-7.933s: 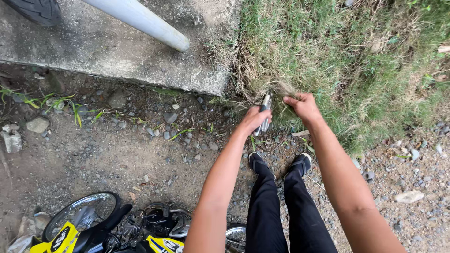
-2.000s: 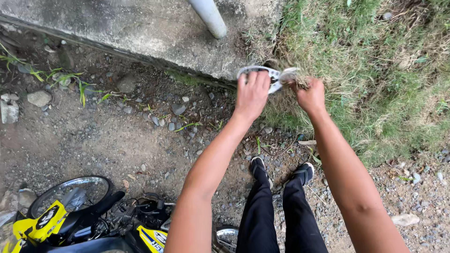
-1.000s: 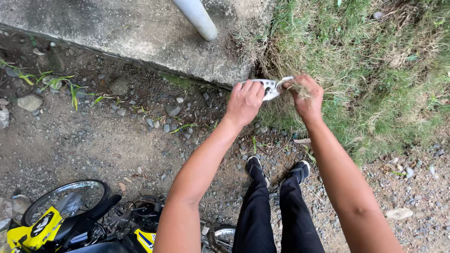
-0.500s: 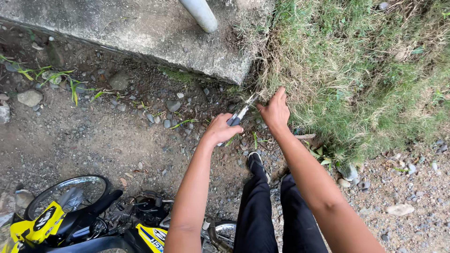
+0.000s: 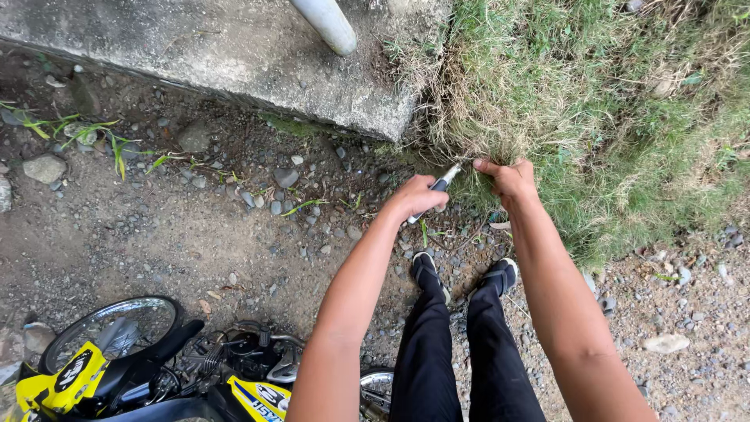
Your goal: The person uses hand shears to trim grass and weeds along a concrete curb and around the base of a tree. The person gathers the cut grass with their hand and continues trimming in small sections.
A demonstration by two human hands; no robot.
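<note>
1. The cutting tool [image 5: 437, 188] is small, with a dark handle and a pale metal tip; it looks like shears or a knife, though the view is too small to tell which. The left hand [image 5: 414, 197] is closed around its handle, and the tip slants up and to the right into the grass.
2. The tuft of grass [image 5: 480, 144] is dry and yellowish at its base, green further out. It is bunched in the clenched right hand [image 5: 508, 178], just beside the tool's tip, at the corner of the slab.
</note>
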